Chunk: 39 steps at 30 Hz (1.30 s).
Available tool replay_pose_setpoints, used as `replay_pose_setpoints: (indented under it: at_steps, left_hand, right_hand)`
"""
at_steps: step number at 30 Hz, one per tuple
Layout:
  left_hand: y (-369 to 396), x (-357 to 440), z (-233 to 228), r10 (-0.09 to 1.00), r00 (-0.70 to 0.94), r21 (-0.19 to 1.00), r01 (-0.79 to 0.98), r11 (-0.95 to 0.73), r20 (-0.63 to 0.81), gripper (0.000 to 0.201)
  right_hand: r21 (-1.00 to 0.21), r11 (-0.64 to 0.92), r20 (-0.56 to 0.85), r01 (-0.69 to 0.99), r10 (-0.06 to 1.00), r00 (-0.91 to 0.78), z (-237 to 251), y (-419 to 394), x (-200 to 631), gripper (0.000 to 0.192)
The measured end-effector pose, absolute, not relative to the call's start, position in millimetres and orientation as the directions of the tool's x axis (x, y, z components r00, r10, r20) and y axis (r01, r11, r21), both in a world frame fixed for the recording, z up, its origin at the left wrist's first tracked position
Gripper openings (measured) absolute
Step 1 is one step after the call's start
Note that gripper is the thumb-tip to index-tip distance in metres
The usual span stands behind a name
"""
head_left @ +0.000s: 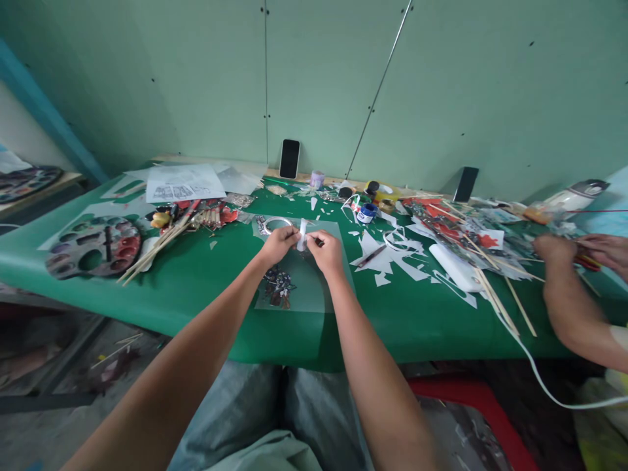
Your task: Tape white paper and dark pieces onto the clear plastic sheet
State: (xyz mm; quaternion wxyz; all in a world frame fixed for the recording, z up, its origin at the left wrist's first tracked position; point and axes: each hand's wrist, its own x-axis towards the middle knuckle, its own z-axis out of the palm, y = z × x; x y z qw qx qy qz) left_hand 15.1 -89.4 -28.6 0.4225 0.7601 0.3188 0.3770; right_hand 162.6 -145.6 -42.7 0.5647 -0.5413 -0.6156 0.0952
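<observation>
My left hand (pixel 278 244) and my right hand (pixel 324 251) meet over a translucent sheet (pixel 314 288) lying on the green table (pixel 206 288). Both pinch a small white paper strip (pixel 301 235) held upright between them. Something small and dark shows at my right fingertips; I cannot tell what it is. On the sheet just below my left wrist lies a small dark painted cut-out (pixel 278 288). A tape ring (pixel 273 224) sits just beyond my left hand.
A paint palette (pixel 94 246) and a bundle of bamboo sticks (pixel 157 245) lie at left. White paper scraps (pixel 392 258), a blue paint jar (pixel 366 212), and more sticks (pixel 495 294) lie at right. Two phones (pixel 289 158) lean on the wall. Another person's arm (pixel 569 307) works at far right.
</observation>
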Motion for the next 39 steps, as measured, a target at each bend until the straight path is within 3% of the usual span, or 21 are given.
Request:
replay_pose_setpoints:
  at_steps: [7, 10, 14, 18, 23, 26, 28, 30, 33, 39]
  left_hand:
    - [-90.5, 14.6, -29.0, 0.811, 0.493, 0.87, 0.191, -0.454, 0.315, 0.029]
    - [-91.3, 14.9, -29.2, 0.808, 0.499, 0.863, 0.206, -0.462, 0.314, 0.029]
    - [-91.8, 16.1, -29.0, 0.797, 0.521, 0.853, 0.221, -0.473, 0.307, 0.03]
    - [-91.7, 16.5, -28.3, 0.782, 0.536, 0.842, 0.22, -0.492, 0.317, 0.034]
    - [-91.6, 17.3, -29.2, 0.74, 0.585, 0.837, 0.178, -0.517, 0.333, 0.037]
    - [-91.8, 18.0, -29.6, 0.769, 0.544, 0.837, 0.202, -0.509, 0.336, 0.037]
    - [-92.3, 18.3, -29.4, 0.79, 0.514, 0.838, 0.22, -0.499, 0.335, 0.037]
    - [-92.7, 18.3, -29.0, 0.798, 0.5, 0.835, 0.233, -0.499, 0.338, 0.037]
    - [-92.6, 17.6, -29.1, 0.796, 0.494, 0.829, 0.233, -0.509, 0.35, 0.036]
    - [-89.0, 14.9, -32.9, 0.784, 0.504, 0.857, 0.149, -0.494, 0.364, 0.033]
  right_hand:
    - [-0.822, 0.248, 0.508, 0.513, 0.726, 0.463, -45.0, -144.3, 165.4, 0.024]
    - [-0.836, 0.273, 0.514, 0.476, 0.692, 0.507, -45.5, -144.2, 165.2, 0.02]
    - [-0.81, 0.379, 0.559, 0.447, 0.73, 0.395, -43.7, -144.7, 164.0, 0.024]
    - [-0.82, 0.34, 0.508, 0.461, 0.804, 0.309, -41.5, -146.1, 164.3, 0.031]
    - [-0.809, 0.366, 0.537, 0.46, 0.779, 0.324, -41.9, -146.7, 165.2, 0.03]
    - [-0.786, 0.373, 0.584, 0.494, 0.712, 0.391, -43.0, -147.5, 163.2, 0.023]
    - [-0.718, 0.384, 0.661, 0.581, 0.638, 0.395, -43.6, -148.7, 161.2, 0.022]
    - [-0.604, 0.407, 0.742, 0.685, 0.6, 0.298, -44.2, -149.5, 159.5, 0.021]
    - [-0.5, 0.423, 0.771, 0.756, 0.615, 0.165, -46.0, -148.6, 159.0, 0.023]
    - [-0.512, 0.38, 0.728, 0.77, 0.668, 0.154, -49.8, -145.2, 163.3, 0.026]
